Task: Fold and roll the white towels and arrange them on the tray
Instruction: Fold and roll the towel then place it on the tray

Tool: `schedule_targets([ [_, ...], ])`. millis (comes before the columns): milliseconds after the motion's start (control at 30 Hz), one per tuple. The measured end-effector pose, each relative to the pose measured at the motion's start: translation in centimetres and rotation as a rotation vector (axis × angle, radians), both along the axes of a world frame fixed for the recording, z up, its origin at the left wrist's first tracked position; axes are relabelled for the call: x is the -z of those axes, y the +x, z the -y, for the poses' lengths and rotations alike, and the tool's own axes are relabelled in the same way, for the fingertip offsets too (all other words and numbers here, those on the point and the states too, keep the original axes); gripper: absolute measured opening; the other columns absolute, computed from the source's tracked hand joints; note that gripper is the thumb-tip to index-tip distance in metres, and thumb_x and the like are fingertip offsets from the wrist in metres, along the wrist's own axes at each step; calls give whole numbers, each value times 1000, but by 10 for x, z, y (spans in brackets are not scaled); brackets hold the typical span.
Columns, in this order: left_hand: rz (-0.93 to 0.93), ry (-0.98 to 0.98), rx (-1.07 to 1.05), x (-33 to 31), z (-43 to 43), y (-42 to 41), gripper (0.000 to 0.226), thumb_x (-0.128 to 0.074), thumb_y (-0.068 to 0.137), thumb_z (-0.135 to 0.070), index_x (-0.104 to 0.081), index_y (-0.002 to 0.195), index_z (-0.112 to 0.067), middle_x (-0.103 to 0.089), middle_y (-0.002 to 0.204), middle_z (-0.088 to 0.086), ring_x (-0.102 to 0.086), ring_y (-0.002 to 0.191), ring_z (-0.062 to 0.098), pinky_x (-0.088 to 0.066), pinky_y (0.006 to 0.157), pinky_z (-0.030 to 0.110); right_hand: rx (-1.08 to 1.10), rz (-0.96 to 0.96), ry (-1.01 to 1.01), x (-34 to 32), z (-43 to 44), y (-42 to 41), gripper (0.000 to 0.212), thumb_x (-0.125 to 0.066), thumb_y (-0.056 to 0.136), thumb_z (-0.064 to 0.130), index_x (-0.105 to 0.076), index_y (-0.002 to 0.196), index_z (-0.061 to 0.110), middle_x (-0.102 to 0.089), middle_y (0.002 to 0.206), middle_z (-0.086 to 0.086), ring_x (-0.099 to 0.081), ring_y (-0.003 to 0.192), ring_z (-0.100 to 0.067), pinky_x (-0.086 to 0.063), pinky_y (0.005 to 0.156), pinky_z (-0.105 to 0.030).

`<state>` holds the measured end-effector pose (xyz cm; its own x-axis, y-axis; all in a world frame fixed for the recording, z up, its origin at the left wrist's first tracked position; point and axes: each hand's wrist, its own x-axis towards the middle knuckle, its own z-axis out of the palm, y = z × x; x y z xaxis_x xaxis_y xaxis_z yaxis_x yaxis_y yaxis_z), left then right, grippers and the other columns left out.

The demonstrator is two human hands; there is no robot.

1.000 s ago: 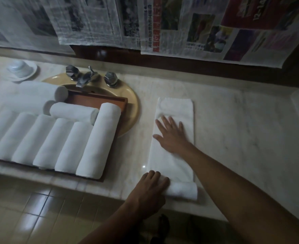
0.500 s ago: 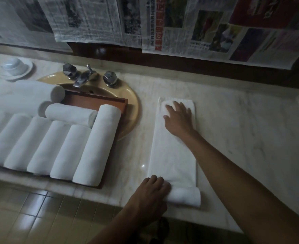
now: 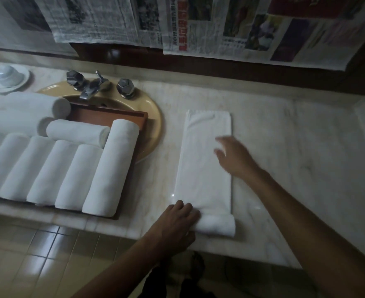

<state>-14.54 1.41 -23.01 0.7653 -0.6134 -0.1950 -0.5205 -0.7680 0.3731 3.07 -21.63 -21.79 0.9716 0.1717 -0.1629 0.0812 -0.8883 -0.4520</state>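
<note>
Head | 1 tray [image 3: 112, 114] over sink [image 3: 152, 117], 8+ rolls [image 3: 69, 173] | 1 towel [image 3: 205, 168] on surface [image 3: 284, 158], near end rolled at front edge | left hand [image 3: 177, 222] grip clamped there | right hand [image 3: 235, 158] grip apart over towel | open surface right

I see the folded towel [image 3: 205, 168] lying lengthwise on the bench [image 3: 284, 147], its near end rolled up. My left hand [image 3: 177, 222] curls over the roll's left end. My right hand [image 3: 235, 158] is blurred, fingers spread over the towel's right edge; can't tell if it's touching. Off left, rolled towels [image 3: 69, 175] sit on the tray [image 3: 121, 117] over the sink [image 3: 153, 125].
</note>
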Motion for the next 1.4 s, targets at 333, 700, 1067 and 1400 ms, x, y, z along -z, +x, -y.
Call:
schedule_targets([
  [333, -6, 31, 18, 1, -2, 0, 52, -47, 92, -48, -48, 139, -25, -51, 123, -3, -44, 105, 19, -47, 89, 38, -323, 172, -80, 28, 15, -228, 73, -84, 76, 30, -57, 144, 18, -61, 141, -4, -58, 126, -23, -49, 105, -37],
  [700, -191, -305, -193, 0, -44, -28, 40, -67, 91, -41, -53, 127, -28, -54, 125, -13, -55, 113, 8, -47, 94, 28, -141, -102, 176, 18, 32, -235, 45, -64, 89, 40, -55, 132, 28, -56, 129, 5, -55, 117, -16, -46, 102, -34],
  [1067, -450, -430, -562, -8, -44, -9, 23, -73, 92, -47, -60, 105, -33, -68, 107, -5, -67, 90, 8, -53, 75, 26, 71, -102, 205, 13, 27, -214, 27, -63, 97, 46, -64, 123, 38, -63, 120, 14, -51, 109, -8, -46, 99, -39],
  [1400, -83, -318, -618, -17, -18, -13, 16, -65, 98, -42, -67, 103, -27, -68, 103, -2, -65, 92, 21, -48, 73, 25, -18, 250, -216, 30, -38, -259, 71, -61, 87, 8, -41, 155, 17, -42, 160, -12, -36, 149, -37, -25, 120, -54],
])
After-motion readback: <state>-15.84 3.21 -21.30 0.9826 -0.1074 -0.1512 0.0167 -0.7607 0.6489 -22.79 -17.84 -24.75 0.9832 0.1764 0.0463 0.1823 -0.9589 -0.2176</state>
